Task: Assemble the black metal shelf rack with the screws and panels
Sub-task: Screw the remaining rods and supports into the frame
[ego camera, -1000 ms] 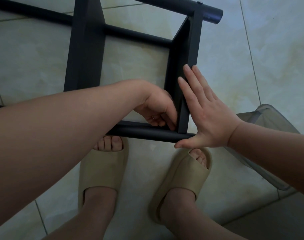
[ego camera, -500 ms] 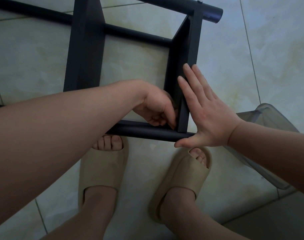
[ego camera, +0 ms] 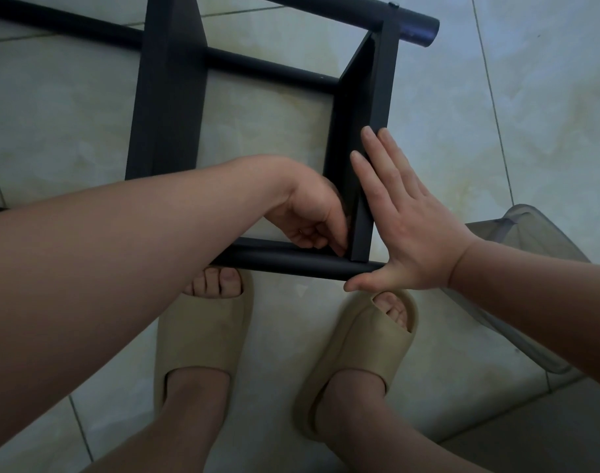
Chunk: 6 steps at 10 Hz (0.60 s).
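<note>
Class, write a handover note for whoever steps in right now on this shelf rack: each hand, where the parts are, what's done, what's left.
Left hand: fingers curled at the inner corner where the right panel meets the near tube; what they hold is hidden.
Right hand: flat against that panel's outer face, thumb by the tube's end.
Done: left panel and right panel stand between near tube and far tube, on the floor.
Left: fasten this corner, probably with a screw; none is visible.

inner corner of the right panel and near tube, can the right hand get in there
Probably not: the right hand lies flat outside the panel, which stands between, and the left hand with curled fingers fills that corner.
</note>
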Each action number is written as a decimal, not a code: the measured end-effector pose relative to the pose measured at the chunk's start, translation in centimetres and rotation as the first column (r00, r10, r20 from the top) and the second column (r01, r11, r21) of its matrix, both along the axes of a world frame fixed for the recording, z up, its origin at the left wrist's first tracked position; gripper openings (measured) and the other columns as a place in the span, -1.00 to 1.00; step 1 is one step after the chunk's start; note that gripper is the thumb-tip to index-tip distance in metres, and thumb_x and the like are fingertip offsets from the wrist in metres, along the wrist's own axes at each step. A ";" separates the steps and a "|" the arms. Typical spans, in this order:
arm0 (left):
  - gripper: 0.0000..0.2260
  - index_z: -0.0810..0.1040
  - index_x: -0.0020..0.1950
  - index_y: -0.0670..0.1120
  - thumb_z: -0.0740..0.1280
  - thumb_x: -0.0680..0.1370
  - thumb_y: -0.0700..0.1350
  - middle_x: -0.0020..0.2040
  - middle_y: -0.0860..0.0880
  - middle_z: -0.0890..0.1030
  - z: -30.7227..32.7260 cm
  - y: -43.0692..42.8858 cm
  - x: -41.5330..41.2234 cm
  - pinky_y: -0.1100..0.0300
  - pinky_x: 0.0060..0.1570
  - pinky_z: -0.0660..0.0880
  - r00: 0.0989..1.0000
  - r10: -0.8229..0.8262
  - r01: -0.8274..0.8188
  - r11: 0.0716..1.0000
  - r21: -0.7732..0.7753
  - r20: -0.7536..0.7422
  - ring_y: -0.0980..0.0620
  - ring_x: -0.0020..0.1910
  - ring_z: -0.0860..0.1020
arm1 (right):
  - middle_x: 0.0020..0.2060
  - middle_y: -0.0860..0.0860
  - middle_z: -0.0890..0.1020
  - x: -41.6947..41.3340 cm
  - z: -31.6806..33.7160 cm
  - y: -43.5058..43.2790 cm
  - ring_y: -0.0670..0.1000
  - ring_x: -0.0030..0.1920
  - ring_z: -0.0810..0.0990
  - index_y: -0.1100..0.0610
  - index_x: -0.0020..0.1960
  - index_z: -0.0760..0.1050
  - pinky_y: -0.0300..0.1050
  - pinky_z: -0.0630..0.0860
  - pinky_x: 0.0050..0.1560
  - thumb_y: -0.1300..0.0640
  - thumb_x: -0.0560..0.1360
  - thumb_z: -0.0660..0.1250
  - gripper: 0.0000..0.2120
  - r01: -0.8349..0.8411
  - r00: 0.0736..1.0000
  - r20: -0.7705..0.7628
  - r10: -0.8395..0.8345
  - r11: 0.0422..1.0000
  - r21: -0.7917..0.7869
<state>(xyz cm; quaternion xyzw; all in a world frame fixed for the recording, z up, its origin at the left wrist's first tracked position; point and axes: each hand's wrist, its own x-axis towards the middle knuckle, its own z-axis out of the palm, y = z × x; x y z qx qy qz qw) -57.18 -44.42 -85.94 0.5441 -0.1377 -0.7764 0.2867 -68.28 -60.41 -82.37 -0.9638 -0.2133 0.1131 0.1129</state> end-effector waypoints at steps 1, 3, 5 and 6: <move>-0.90 0.61 -0.08 -0.11 0.38 0.52 -0.30 -0.31 0.02 0.62 -0.1 0.1 -0.1 0.29 -0.24 0.43 1.000 0.020 -0.020 1.000 -0.006 -0.007 0.12 -0.34 0.47 | 0.61 0.34 -0.07 0.0 -0.1 0.0 0.33 0.62 -0.15 0.37 0.62 -0.06 0.32 -0.01 0.59 -0.63 0.36 0.15 0.28 0.000 1.000 -0.001 0.000 1.000 -0.001; -0.88 0.58 -0.08 -0.11 0.36 0.53 -0.33 -0.31 0.01 0.59 -0.1 0.3 -0.3 0.28 -0.23 0.42 0.997 0.059 -0.060 0.998 -0.013 -0.043 0.12 -0.33 0.46 | 0.61 0.34 -0.07 0.0 -0.1 0.0 0.33 0.62 -0.16 0.37 0.62 -0.05 0.31 -0.02 0.60 -0.64 0.36 0.13 0.28 0.002 1.000 0.001 -0.002 1.000 0.004; -0.89 0.61 0.01 -0.08 0.37 0.52 -0.24 -0.19 0.01 0.62 -0.1 0.6 0.1 0.25 -0.20 0.38 1.000 0.014 -0.014 1.000 0.022 -0.023 0.10 -0.28 0.44 | 0.61 0.33 -0.08 0.0 -0.2 -0.1 0.31 0.63 -0.17 0.36 0.62 -0.06 0.31 -0.01 0.60 -0.63 0.36 0.15 0.28 0.006 1.000 0.000 -0.006 1.000 0.011; -0.92 0.67 -0.04 -0.01 0.38 0.53 -0.12 -0.13 0.05 0.66 0.0 0.7 0.3 0.30 -0.31 0.27 0.999 -0.044 0.044 0.996 0.080 -0.002 0.13 -0.35 0.34 | 0.61 0.32 -0.08 0.0 -0.2 -0.1 0.31 0.63 -0.17 0.36 0.62 -0.06 0.31 -0.02 0.60 -0.63 0.36 0.15 0.28 0.005 1.000 0.000 -0.005 1.000 0.012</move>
